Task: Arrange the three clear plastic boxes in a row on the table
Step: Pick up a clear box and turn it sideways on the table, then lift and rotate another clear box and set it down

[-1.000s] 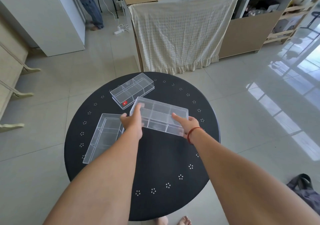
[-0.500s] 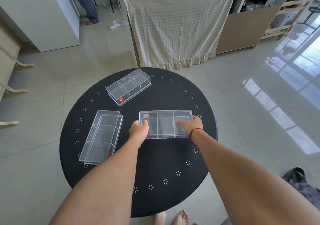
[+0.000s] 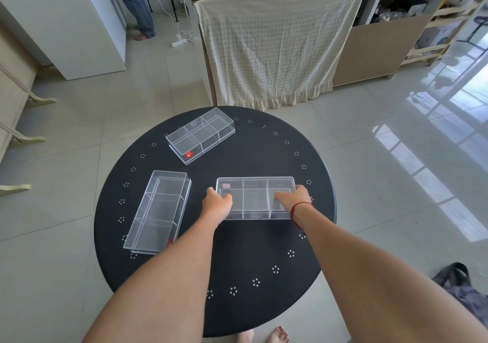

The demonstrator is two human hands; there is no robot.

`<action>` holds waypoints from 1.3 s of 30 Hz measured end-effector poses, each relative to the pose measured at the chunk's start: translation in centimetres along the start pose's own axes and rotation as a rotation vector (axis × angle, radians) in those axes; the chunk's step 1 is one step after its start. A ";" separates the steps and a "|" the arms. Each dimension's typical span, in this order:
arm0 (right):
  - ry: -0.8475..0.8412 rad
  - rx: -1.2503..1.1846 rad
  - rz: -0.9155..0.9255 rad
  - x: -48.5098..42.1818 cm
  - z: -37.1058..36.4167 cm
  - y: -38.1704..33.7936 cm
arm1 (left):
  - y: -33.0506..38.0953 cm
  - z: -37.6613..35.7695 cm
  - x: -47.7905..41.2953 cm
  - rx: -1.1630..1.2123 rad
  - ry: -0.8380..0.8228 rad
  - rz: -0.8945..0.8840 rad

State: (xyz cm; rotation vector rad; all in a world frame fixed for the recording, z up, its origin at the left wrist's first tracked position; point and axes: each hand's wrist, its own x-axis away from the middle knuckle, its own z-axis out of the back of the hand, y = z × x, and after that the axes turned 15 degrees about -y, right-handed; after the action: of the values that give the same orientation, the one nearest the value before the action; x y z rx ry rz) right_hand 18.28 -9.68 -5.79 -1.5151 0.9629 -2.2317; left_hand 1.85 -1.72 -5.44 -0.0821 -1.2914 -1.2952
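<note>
both hands, left hand and right hand, are gripping the box ends, now settling flat on the table after being tilted midair, so two boxes are needing lining up.

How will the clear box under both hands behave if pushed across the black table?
The clear box looks like thin, rigid, empty plastic, so probably light and stiff. Its flat base on the smooth black table should slide, not tip or roll. Left hand and right hand at opposite ends should limit twisting.
</note>
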 end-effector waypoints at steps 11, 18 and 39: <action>0.023 0.159 -0.104 -0.1 0.3 0.1 | -0.1 -1.0 -0.3 -0.089 -0.061 -0.024; 0.050 0.283 -0.107 0.8 -0.4 -1.8 | 1.1 0.3 1.3 -0.226 -0.078 0.017; -0.284 0.414 0.028 2.2 -22.8 -9.4 | -6.8 20.1 -0.7 -0.126 0.025 0.078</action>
State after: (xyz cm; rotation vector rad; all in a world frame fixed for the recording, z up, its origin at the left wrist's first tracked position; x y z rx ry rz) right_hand -1.86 4.43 -3.22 -1.5484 0.4038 -1.9659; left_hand -15.77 9.68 -2.47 -0.2033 -1.1734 -1.3057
